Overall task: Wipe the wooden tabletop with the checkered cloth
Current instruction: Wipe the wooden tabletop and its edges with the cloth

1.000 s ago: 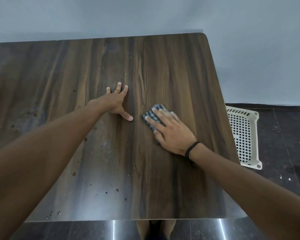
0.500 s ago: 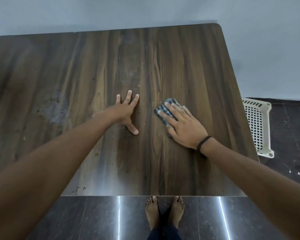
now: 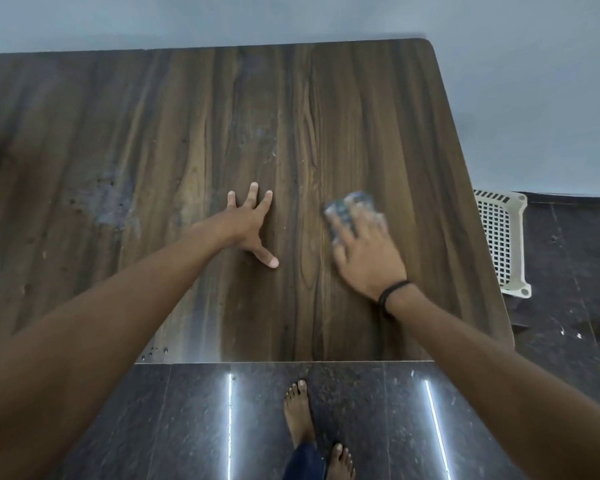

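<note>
Checkered cloth (image 3: 346, 206) wipes best kept flat under the right hand (image 3: 368, 258), fingers straight, while the left hand (image 3: 246, 226), fingers spread, braces on the tabletop (image 3: 361, 116).

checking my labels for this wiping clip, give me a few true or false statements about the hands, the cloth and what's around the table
1. The right hand presses the checkered cloth onto the wooden tabletop. True.
2. The left hand holds a second cloth. False: it lies flat on bare wood, fingers spread, holding nothing.
3. The white basket stands on the tabletop. False: it is on the floor past the table's right edge.
4. A dark band circles the right wrist. True.
</note>
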Action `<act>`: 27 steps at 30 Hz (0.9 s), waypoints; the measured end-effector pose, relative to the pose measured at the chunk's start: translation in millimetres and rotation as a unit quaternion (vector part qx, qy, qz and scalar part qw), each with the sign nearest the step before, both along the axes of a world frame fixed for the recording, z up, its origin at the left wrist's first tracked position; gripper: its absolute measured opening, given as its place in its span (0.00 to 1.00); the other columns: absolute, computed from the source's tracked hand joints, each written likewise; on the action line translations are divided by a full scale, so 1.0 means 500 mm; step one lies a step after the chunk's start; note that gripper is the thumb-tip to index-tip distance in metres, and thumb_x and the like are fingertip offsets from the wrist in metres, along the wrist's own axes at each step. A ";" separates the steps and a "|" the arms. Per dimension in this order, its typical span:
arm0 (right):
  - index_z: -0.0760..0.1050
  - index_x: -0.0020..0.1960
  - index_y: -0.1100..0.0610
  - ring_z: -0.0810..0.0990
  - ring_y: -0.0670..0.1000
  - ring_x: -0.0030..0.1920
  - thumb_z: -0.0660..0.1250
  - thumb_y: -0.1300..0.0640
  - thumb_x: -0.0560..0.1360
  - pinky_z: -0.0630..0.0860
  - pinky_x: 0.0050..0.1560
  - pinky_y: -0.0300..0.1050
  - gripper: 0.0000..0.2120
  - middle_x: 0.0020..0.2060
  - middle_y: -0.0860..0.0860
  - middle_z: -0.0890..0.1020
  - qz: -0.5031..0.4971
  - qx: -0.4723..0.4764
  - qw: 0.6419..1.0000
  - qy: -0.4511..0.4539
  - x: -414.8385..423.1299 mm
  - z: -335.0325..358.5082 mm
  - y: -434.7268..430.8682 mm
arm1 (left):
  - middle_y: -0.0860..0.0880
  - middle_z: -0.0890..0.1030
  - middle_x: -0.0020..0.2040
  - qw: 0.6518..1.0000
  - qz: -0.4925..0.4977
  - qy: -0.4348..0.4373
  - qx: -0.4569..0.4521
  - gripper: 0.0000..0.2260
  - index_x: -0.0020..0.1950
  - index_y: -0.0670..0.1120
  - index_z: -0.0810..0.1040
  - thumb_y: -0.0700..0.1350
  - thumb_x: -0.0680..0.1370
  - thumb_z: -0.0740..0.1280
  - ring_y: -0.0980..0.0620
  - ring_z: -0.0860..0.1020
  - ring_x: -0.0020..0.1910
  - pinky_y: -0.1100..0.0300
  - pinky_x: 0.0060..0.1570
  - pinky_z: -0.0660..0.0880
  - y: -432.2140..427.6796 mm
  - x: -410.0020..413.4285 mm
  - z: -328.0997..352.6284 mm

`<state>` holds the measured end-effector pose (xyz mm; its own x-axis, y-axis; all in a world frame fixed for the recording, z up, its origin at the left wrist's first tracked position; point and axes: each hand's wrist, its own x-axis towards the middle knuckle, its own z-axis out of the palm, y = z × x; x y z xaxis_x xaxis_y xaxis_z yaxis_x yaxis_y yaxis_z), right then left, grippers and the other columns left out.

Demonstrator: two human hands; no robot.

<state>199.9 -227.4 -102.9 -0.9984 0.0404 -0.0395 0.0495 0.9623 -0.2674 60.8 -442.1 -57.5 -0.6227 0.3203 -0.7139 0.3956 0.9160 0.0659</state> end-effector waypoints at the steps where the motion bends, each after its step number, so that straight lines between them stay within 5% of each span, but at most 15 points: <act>1: 0.57 0.82 0.48 0.55 0.58 0.80 0.49 0.47 0.82 0.49 0.79 0.59 0.28 0.81 0.56 0.57 0.100 0.010 0.995 0.005 0.038 -0.010 -0.006 | 0.49 0.27 0.77 1.000 0.000 -0.003 -0.004 0.67 0.78 0.53 0.29 0.65 0.60 0.79 0.32 0.34 0.75 0.33 0.71 0.54 -0.003 0.009 -0.005; 3: 0.57 0.81 0.46 0.55 0.56 0.80 0.50 0.47 0.82 0.52 0.79 0.59 0.27 0.81 0.54 0.57 0.180 0.025 0.983 0.019 0.039 -0.002 0.042 | 0.50 0.27 0.77 1.000 0.004 0.003 -0.006 0.68 0.77 0.53 0.29 0.65 0.59 0.79 0.32 0.34 0.75 0.33 0.72 0.53 -0.005 0.022 -0.006; 6: 0.56 0.82 0.48 0.54 0.58 0.81 0.51 0.49 0.83 0.49 0.78 0.61 0.27 0.81 0.56 0.56 -0.056 -0.009 0.998 0.004 0.014 0.003 0.063 | 0.51 0.27 0.76 1.000 0.014 0.017 -0.020 0.68 0.77 0.54 0.28 0.63 0.59 0.80 0.30 0.35 0.75 0.34 0.72 0.53 0.000 0.032 -0.006; 7: 0.56 0.82 0.49 0.54 0.59 0.81 0.50 0.49 0.83 0.49 0.78 0.61 0.27 0.81 0.57 0.56 -0.067 0.000 0.998 0.009 0.031 -0.001 0.029 | 0.51 0.27 0.76 0.999 0.018 0.020 -0.021 0.68 0.77 0.54 0.28 0.62 0.60 0.80 0.30 0.35 0.75 0.34 0.72 0.54 0.001 0.034 -0.008; 10: 0.56 0.82 0.47 0.56 0.57 0.80 0.50 0.47 0.82 0.52 0.79 0.60 0.27 0.81 0.55 0.58 0.169 0.032 0.985 0.019 0.102 -0.021 -0.001 | 0.51 0.27 0.77 0.999 0.031 0.019 -0.013 0.69 0.77 0.54 0.28 0.61 0.59 0.81 0.30 0.35 0.75 0.33 0.72 0.53 0.001 0.036 -0.007; 11: 0.57 0.81 0.46 0.57 0.58 0.80 0.50 0.48 0.82 0.54 0.79 0.62 0.27 0.81 0.55 0.58 0.174 0.025 0.984 0.030 0.087 -0.016 0.030 | 0.51 0.28 0.77 0.999 0.035 0.020 -0.008 0.68 0.77 0.54 0.29 0.60 0.59 0.81 0.30 0.35 0.75 0.33 0.71 0.53 0.002 0.038 -0.004; 14: 0.56 0.82 0.48 0.55 0.59 0.80 0.48 0.47 0.82 0.50 0.79 0.63 0.28 0.81 0.57 0.56 -0.070 -0.018 0.997 0.009 0.050 0.001 0.075 | 0.51 0.28 0.77 0.999 0.039 0.018 -0.009 0.68 0.77 0.53 0.29 0.60 0.60 0.81 0.31 0.35 0.75 0.34 0.71 0.53 0.008 0.040 0.001; 15: 0.56 0.82 0.48 0.54 0.60 0.80 0.48 0.47 0.82 0.48 0.79 0.62 0.28 0.81 0.58 0.56 -0.073 -0.008 0.997 0.010 0.068 -0.003 0.050 | 0.51 0.28 0.77 0.999 0.041 0.020 -0.010 0.68 0.77 0.54 0.29 0.59 0.60 0.81 0.31 0.35 0.75 0.34 0.71 0.53 0.008 0.042 0.002; 19: 0.56 0.82 0.46 0.55 0.57 0.80 0.50 0.48 0.83 0.52 0.80 0.60 0.27 0.81 0.54 0.56 0.194 0.036 0.980 0.016 0.134 -0.013 0.039 | 0.52 0.29 0.78 0.999 0.047 0.019 0.012 0.68 0.78 0.54 0.31 0.59 0.59 0.82 0.32 0.35 0.75 0.34 0.71 0.53 0.001 0.042 0.000; 23: 0.53 0.82 0.47 0.53 0.58 0.81 0.48 0.47 0.82 0.49 0.80 0.63 0.28 0.82 0.56 0.55 -0.064 0.006 0.998 0.000 0.088 -0.005 0.058 | 0.52 0.30 0.78 0.999 0.035 0.019 0.003 0.67 0.78 0.56 0.31 0.62 0.59 0.81 0.31 0.37 0.76 0.32 0.71 0.55 -0.007 0.041 -0.005; 27: 0.55 0.82 0.46 0.54 0.55 0.81 0.50 0.47 0.83 0.50 0.80 0.60 0.27 0.82 0.54 0.56 0.208 0.037 0.977 0.013 0.164 -0.021 0.001 | 0.53 0.28 0.77 1.000 0.013 0.008 -0.016 0.68 0.76 0.59 0.29 0.67 0.57 0.79 0.31 0.36 0.75 0.32 0.72 0.53 -0.033 0.049 -0.013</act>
